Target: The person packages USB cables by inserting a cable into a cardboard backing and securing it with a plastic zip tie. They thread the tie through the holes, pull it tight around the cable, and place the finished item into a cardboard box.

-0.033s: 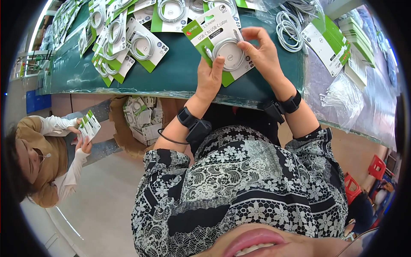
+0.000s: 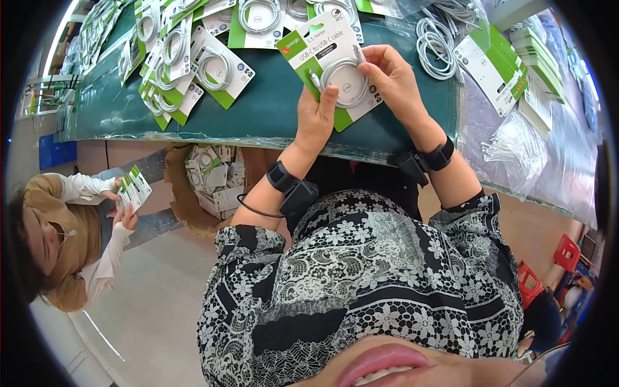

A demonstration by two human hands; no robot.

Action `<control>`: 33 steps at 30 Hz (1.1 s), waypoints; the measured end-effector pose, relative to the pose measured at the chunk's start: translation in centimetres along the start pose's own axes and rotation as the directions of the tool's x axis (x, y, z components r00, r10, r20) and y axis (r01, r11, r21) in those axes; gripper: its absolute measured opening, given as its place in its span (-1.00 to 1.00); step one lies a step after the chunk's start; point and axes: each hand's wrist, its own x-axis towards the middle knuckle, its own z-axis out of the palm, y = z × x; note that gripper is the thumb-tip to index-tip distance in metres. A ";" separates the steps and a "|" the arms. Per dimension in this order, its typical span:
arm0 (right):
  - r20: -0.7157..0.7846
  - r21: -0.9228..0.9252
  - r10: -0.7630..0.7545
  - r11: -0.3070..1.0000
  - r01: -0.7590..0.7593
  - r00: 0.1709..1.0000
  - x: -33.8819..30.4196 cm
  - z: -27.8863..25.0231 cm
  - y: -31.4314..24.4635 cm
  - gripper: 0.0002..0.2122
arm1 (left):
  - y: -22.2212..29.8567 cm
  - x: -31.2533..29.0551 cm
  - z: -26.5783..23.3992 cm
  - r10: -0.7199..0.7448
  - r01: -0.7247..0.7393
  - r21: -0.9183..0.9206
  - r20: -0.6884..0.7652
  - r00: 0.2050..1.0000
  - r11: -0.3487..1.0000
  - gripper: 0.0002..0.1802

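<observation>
A green and white cardboard packaging card is held up over the table's near edge, tilted. On its front sits a coiled white USB cable, with one metal-tipped end at the left and the other near the card's right edge. My left hand grips the lower left of the card, thumb on the front over the coil's edge. My right hand has thumb and forefinger closed at the right-hand cable end, by the card's edge. The other right fingers are partly hidden.
Several carded cables lie at the left and back of the green table. To the right are loose coiled cables, a stack of cards and white ties. A box of packs stands below; a co-worker holds a card.
My right forefinger and thumb have come together onto the cable end at the card's right edge. The card has shifted very slightly; my left hand keeps its grip.
</observation>
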 end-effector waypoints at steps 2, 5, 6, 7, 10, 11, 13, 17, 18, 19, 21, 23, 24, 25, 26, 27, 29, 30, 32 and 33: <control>0.029 0.089 0.030 0.995 -0.033 0.999 0.0 0.0 0.2 -0.74 | 0.2 -0.2 -0.2 -0.037 0.037 0.002 -0.002 0.999 0.999 -0.44; 0.086 0.267 0.093 0.957 -0.113 0.992 0.2 -0.4 0.8 -0.73 | -0.1 -0.2 -0.3 -0.044 0.044 -0.013 0.006 0.999 0.999 -0.44; 0.204 0.374 0.118 0.908 -0.189 0.972 0.6 -1.1 1.3 -0.71 | -0.2 -0.2 -0.3 -0.049 0.050 -0.021 0.012 0.999 0.999 -0.44; 0.321 0.466 0.128 0.841 -0.274 0.938 1.1 -1.7 1.3 -0.70 | -0.3 -0.1 -0.3 -0.050 0.050 -0.022 0.011 0.999 0.998 -0.44; 0.455 0.523 0.144 0.755 -0.395 0.879 1.3 -2.4 1.6 -0.66 | -0.3 0.7 -0.4 -0.109 0.120 -0.174 0.070 0.992 0.977 -0.42; 0.476 0.509 0.166 0.749 -0.424 0.864 1.4 -2.5 1.5 -0.62 | -0.2 0.9 -0.3 -0.105 0.115 -0.173 0.066 0.992 0.978 -0.42; 0.525 0.490 0.172 0.739 -0.462 0.833 1.8 -2.1 1.1 -0.59 | 0.0 0.9 -0.7 -0.138 0.146 -0.177 0.057 0.989 0.973 -0.46; 0.618 0.371 0.165 0.801 -0.470 0.768 1.5 -1.5 1.6 -0.35 | -2.5 -0.4 -1.9 -0.254 0.256 -0.141 0.033 0.967 0.956 -0.63; 0.534 0.288 0.236 0.852 -0.437 0.812 1.0 -2.3 1.9 -0.29 | -1.5 0.0 -1.8 -0.237 0.237 0.013 0.107 0.966 0.972 -0.66; 0.524 0.336 0.203 0.843 -0.420 0.827 0.3 -2.2 0.7 -0.26 | -1.5 0.0 -1.2 -0.181 0.180 0.019 0.106 0.978 0.983 -0.62; 0.540 0.287 0.254 0.841 -0.459 0.803 0.6 -3.3 2.0 -0.33 | -1.5 -0.1 -2.0 -0.147 0.155 -0.036 0.158 0.976 0.987 -0.50; 0.538 0.256 0.305 0.829 -0.497 0.786 0.3 -3.3 4.3 -0.42 | -0.6 -1.2 -3.3 -0.158 0.178 -0.100 0.179 0.971 0.979 -0.42; 0.559 0.251 0.298 0.828 -0.500 0.774 0.6 -2.9 4.3 -0.42 | -0.1 -1.5 -3.6 -0.146 0.163 -0.090 0.168 0.975 0.982 -0.40; 0.583 0.291 0.255 0.821 -0.491 0.772 0.8 -2.3 4.2 -0.46 | 0.3 -1.7 -4.0 -0.134 0.149 -0.085 0.161 0.978 0.985 -0.37; 0.600 0.329 0.214 0.812 -0.482 0.770 0.8 -1.8 4.0 -0.50 | 0.4 -1.7 -4.1 -0.121 0.136 -0.083 0.157 0.980 0.987 -0.35; 0.612 0.365 0.171 0.805 -0.468 0.772 0.8 -0.9 3.7 -0.54 | 0.6 -1.6 -4.5 -0.114 0.127 -0.084 0.145 0.983 0.988 -0.35; 0.558 0.401 0.148 0.814 -0.421 0.817 0.9 0.6 2.7 -0.56 | 1.2 -1.3 -5.1 -0.075 0.083 -0.096 0.086 0.993 0.992 -0.31; 0.491 0.442 0.125 0.817 -0.371 0.862 0.9 1.1 2.1 -0.58 | 1.4 -1.2 -5.5 -0.057 0.063 -0.102 0.058 0.997 0.993 -0.29; 0.425 0.471 0.103 0.823 -0.317 0.899 1.5 1.5 1.4 -0.60 | 1.5 -1.2 -5.9 -0.043 0.047 -0.114 0.037 0.998 0.992 -0.31; 0.401 0.463 0.081 0.842 -0.278 0.913 2.1 1.3 1.0 -0.62 | 1.7 -1.0 -5.9 -0.033 0.036 -0.121 0.023 0.999 0.992 -0.32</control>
